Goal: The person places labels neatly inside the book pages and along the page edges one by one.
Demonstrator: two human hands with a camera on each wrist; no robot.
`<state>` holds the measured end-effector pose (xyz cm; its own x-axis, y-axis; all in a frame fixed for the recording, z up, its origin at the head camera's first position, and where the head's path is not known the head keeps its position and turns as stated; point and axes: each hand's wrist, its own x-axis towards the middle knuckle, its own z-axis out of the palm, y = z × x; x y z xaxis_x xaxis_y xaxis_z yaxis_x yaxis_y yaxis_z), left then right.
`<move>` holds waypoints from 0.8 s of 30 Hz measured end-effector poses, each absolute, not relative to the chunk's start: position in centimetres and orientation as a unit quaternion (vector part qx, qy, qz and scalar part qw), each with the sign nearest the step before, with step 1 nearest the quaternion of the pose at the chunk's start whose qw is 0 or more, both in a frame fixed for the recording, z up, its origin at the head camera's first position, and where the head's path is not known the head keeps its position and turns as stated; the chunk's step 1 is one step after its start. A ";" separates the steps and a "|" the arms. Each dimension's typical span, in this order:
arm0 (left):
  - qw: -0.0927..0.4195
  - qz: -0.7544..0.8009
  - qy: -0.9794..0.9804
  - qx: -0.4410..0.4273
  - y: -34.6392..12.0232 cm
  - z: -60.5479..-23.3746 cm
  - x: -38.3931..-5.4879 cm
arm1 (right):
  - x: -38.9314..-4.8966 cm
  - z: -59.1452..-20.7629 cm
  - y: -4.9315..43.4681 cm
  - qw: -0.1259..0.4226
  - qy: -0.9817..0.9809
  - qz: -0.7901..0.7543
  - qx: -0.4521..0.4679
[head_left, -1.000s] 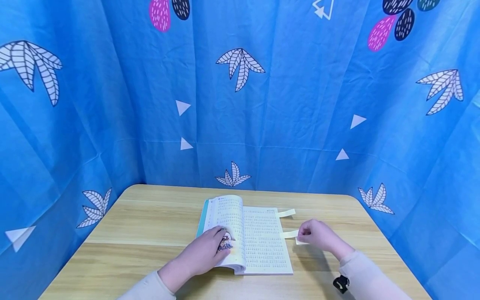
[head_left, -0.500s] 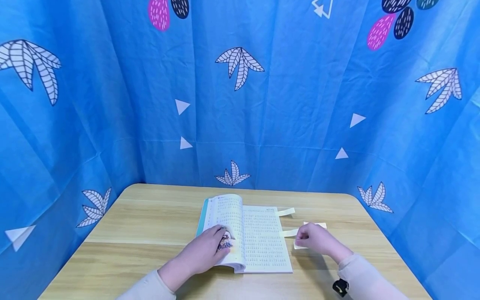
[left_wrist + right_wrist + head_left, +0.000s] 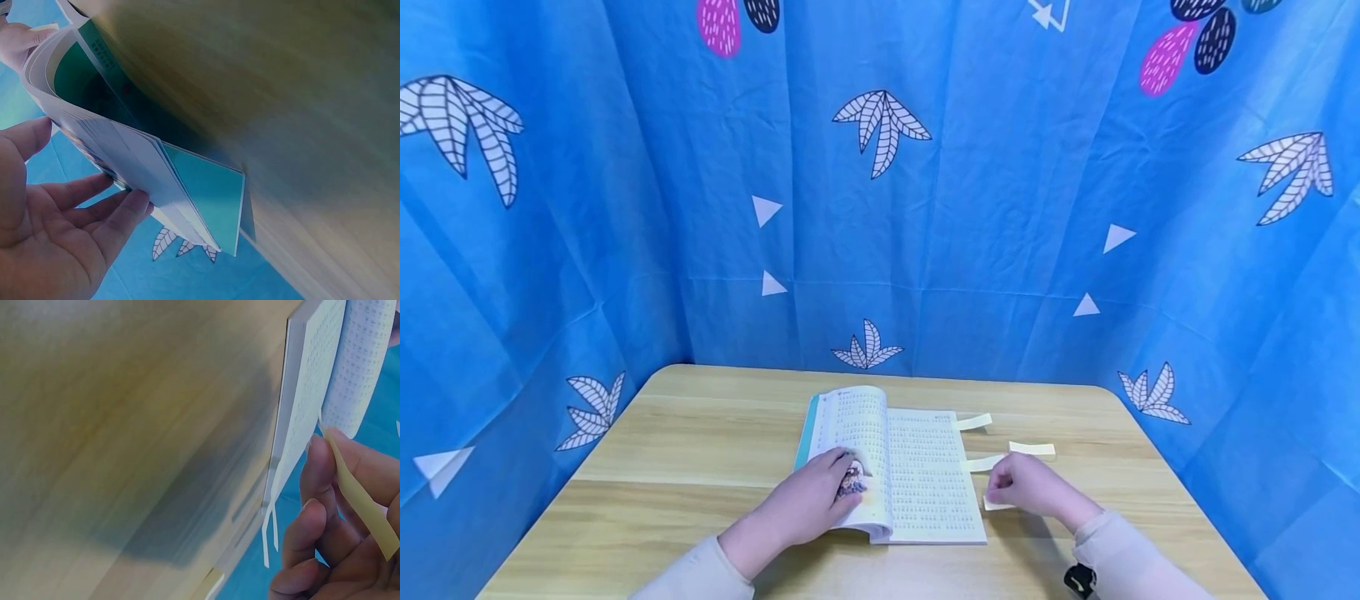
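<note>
An open book (image 3: 927,500) lies on the table, its left-hand pages curling up near the spine. My left hand (image 3: 812,500) rests on the left page, over a coloured picture; in the left wrist view its extended fingertips (image 3: 134,203) press against the pages. Just right of the book, my right hand (image 3: 1032,485) pinches a pale yellow paper strip (image 3: 362,503) between thumb and finger, its end close to the book's right edge. Two similar strips, an upper one (image 3: 975,422) and a lower one (image 3: 983,464), stick out from that edge.
Another paper strip (image 3: 1032,450) lies on the wooden table (image 3: 715,442), just behind my right hand. A blue patterned curtain (image 3: 1000,208) surrounds the table's back and sides. A black band (image 3: 1079,580) shows at my right sleeve.
My right hand has moved slightly toward the front and left with its strip, uncovering the strip on the table behind it. The left hand stays on the page.
</note>
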<state>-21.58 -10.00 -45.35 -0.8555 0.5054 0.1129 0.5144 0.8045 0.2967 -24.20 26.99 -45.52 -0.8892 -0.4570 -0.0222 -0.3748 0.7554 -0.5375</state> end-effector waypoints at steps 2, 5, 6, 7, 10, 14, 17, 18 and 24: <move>0.015 -0.159 -0.950 -0.269 -10.0 -45.3 -21.6 | -24.1 -45.5 26.9 0.081 0.931 -0.274 -0.229; 0.015 -0.159 -0.950 -0.270 -10.0 -45.3 -21.6 | -23.9 -45.6 26.8 0.090 0.927 -0.280 -0.234; 0.015 -0.159 -0.950 -0.270 -10.0 -45.2 -21.6 | -23.9 -45.5 26.7 0.093 0.925 -0.282 -0.236; 0.014 -0.159 -0.950 -0.269 -10.0 -45.2 -21.6 | -23.8 -45.5 26.7 0.096 0.924 -0.284 -0.238; 0.012 -0.161 -0.950 -0.267 -9.9 -45.2 -21.6 | -23.7 -45.5 26.6 0.105 0.922 -0.284 -0.241; 0.009 -0.159 -0.951 -0.265 -10.0 -45.2 -21.5 | -23.5 -45.5 26.4 0.115 0.917 -0.290 -0.248; 0.009 -0.155 -0.951 -0.266 -10.0 -45.2 -21.5 | -23.5 -45.6 26.3 0.122 0.913 -0.295 -0.252; 0.010 -0.154 -0.951 -0.266 -10.0 -45.1 -21.5 | -23.5 -45.6 26.3 0.124 0.912 -0.297 -0.254; 0.009 -0.155 -0.951 -0.266 -9.9 -45.0 -21.5 | -23.5 -45.5 26.0 0.144 0.908 -0.300 -0.253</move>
